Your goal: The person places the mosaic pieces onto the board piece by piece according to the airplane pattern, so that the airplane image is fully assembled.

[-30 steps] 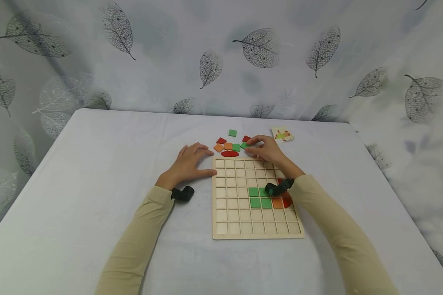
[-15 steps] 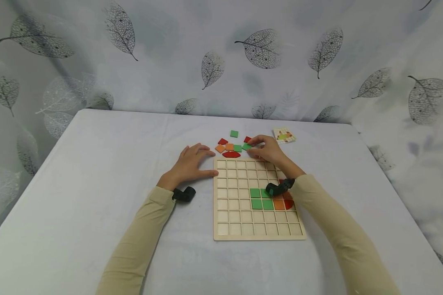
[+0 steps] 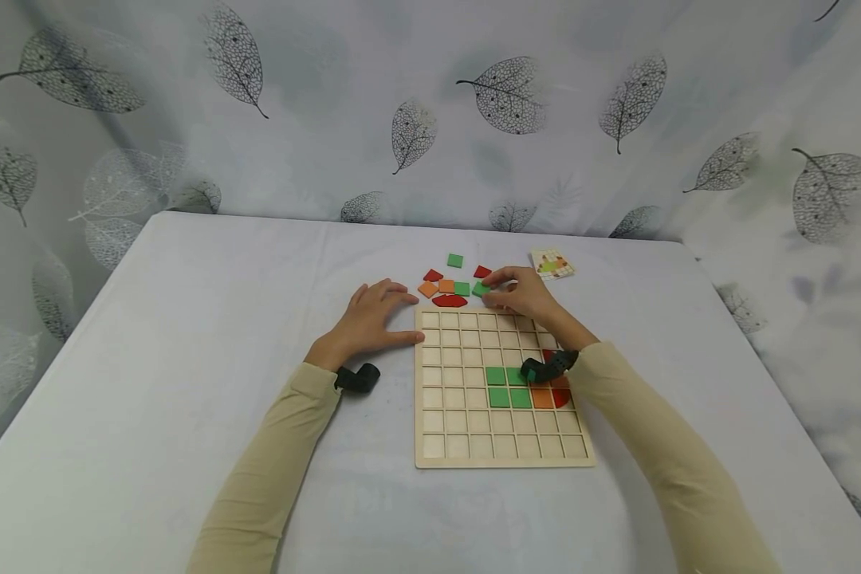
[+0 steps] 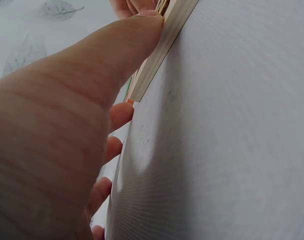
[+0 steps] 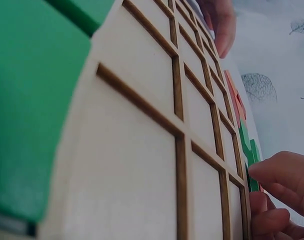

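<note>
Evidently the nearest thing to the fingertips is a green square tile (image 3: 481, 289), which lies on the table just past the far edge of the wooden grid board (image 3: 502, 462). Being square, it has no long axis; it sits turned askew to the board's grid. The right hand (image 3: 520, 293) pinches it from the right, index finger at the far side and thumb at the near, with the gap between them narrow. From that hand the tile lies to the left; the left hand (image 3: 364, 320) is well apart from it, so the right is clearly the nearer.

Just left of the tile lie a second green tile (image 3: 462, 288), an orange tile (image 3: 446, 285) and a tilted orange tile (image 3: 428, 289). Nearer the board is a red rounded shape (image 3: 450, 300), one piece or two, too small to tell.

The left hand holds nothing: its fingers are spread wide, and the thumb touches the board's left edge. Four green squares (image 3: 498, 396) fill cells right of the board's middle, beside an orange square (image 3: 541, 397). Beyond the right hand, a patterned card (image 3: 552, 264) lies on the white tablecloth (image 3: 151, 359).
</note>
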`<state>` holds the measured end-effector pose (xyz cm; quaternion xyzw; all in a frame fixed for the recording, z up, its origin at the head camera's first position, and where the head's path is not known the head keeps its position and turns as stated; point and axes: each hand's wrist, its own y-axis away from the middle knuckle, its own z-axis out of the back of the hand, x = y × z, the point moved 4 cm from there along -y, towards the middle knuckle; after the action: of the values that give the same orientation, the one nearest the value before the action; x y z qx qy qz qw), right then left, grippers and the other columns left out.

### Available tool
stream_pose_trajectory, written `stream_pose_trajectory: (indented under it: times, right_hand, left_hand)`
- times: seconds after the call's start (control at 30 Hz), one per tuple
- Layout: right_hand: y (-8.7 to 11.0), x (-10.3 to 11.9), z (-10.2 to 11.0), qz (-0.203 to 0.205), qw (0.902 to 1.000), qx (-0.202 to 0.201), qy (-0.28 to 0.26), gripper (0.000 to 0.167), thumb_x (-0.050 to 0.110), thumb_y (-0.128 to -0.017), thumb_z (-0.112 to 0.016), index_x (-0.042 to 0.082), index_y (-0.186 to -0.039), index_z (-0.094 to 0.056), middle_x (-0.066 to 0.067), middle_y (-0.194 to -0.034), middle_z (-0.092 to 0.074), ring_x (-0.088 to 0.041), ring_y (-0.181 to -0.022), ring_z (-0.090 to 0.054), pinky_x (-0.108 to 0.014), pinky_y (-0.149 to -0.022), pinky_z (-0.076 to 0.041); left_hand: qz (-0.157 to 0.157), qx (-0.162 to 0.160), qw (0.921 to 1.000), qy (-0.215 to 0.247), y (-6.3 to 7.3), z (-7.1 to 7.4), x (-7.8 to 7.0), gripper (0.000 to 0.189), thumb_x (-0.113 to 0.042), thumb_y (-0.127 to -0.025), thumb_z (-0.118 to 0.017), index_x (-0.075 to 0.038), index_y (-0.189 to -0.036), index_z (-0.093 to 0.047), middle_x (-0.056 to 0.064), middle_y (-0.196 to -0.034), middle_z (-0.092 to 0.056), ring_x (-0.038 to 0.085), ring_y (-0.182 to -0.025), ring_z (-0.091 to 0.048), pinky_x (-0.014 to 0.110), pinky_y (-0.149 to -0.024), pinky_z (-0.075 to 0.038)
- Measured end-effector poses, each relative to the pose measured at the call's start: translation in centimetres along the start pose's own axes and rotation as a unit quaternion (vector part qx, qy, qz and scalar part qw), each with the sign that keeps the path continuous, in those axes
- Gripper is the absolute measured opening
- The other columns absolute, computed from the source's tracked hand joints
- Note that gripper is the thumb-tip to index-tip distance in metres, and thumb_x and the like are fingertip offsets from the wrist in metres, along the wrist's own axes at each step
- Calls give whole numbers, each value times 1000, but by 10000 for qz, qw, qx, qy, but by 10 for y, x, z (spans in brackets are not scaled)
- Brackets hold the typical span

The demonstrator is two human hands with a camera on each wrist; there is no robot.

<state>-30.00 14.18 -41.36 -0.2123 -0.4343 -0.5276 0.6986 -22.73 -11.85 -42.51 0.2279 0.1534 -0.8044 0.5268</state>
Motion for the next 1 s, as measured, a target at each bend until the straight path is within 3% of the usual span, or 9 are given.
stream_pose_trajectory:
  times: [0.3,0.43,0.73,0.9,1.0]
  right_hand:
    - [3,-4,1,-43,9998,62,-173,28,14,-89,-71,1,-114,-67,-14,-107,-64,-12,-71,-59,-23,-59,-50]
    - [6,-2,2,60,9997,102,-192,28,14,-89,-71,0,-113,-68,-15,-110,-64,-13,-72,-58,-24,-59,-49]
    - [17,4,3,387,9989,230,-96,29,14,-90,-70,-2,-114,-67,-20,-112,-63,-27,-92,-58,-28,-70,-51]
    - [22,5,2,570,9978,315,-117,28,11,-91,-69,-4,-115,-66,-22,-112,-64,-25,-93,-59,-30,-70,-52]
    - [23,2,2,687,9970,324,-173,26,11,-90,-71,-1,-113,-68,-19,-109,-65,-21,-89,-59,-27,-67,-52]
  left_hand:
    - [49,45,10000,27,0,0,-2,66,-50,-83,-72,-17,-137,-55,7,-147,-41,29,-147,-18,49,-120,-1]
    - [55,56,10000,-7,0,0,-1,66,-51,-83,-72,-17,-138,-54,7,-147,-41,28,-147,-19,50,-120,-1]
    - [-54,-103,9999,27,0,-1,0,67,-51,-82,-73,-15,-136,-56,9,-145,-43,29,-143,-25,51,-120,-4]
    - [19,15,10000,59,1,0,-2,67,-50,-83,-73,-15,-137,-55,9,-147,-42,30,-147,-19,50,-120,-2]
    - [19,19,10000,52,1,1,-3,67,-50,-83,-73,-15,-137,-55,9,-147,-42,29,-145,-22,51,-120,-2]
